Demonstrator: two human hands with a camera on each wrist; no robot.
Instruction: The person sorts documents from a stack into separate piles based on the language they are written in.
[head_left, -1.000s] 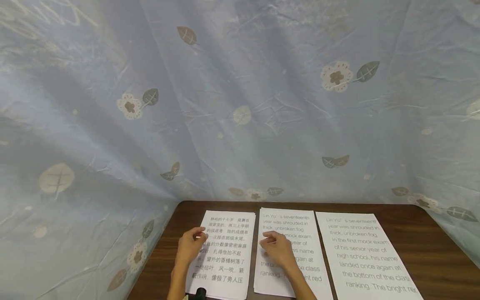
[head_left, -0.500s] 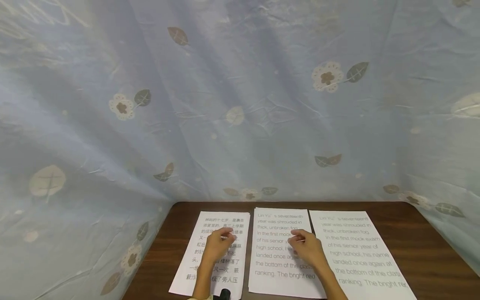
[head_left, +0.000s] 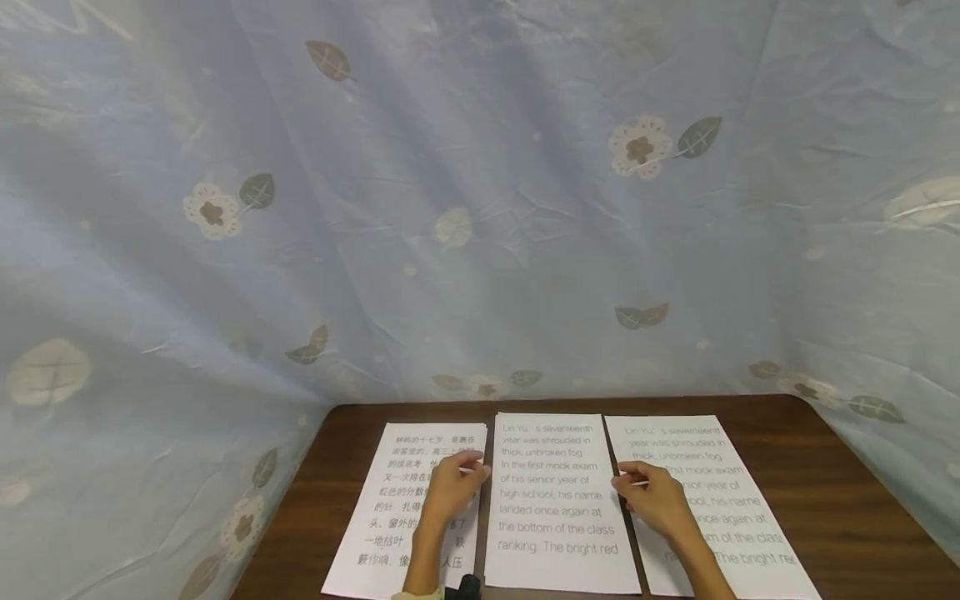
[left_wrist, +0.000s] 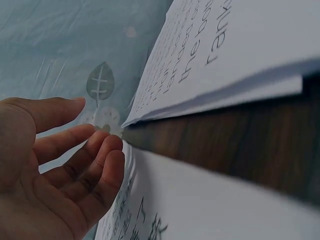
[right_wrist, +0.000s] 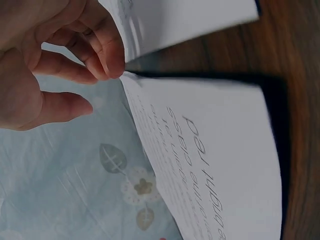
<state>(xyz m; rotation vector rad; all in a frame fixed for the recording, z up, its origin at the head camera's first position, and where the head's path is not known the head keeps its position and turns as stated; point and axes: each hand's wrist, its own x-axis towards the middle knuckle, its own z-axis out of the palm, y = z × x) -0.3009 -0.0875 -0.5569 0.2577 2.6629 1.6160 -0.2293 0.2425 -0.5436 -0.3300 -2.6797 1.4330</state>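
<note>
Three stacks of printed paper lie side by side. My left hand (head_left: 452, 492) is over the right part of the left stack (head_left: 352, 542), which carries Chinese text. Its fingers are loosely bent, thumb apart, holding nothing in the left wrist view. My right hand (head_left: 660, 500) hovers at the left side of the right stack (head_left: 757, 533), printed in English, and covers some of its lines. In the right wrist view its thumb (right_wrist: 67, 106) and fingers have a gap between them with nothing in it. Between the hands lies the middle stack (head_left: 555, 529), also in English, fully uncovered.
The stacks lie on a dark brown wooden table (head_left: 840, 492) with rounded far corners. Narrow strips of wood show between them. A pale blue curtain (head_left: 480, 317) with flowers and leaves hangs behind the table and along its sides. A black strap piece (head_left: 468, 586) sits at the left wrist.
Both hands have moved right: the left from the left stack's left edge to its right part, the right from the middle stack to the right stack. The head view has turned slightly right.
</note>
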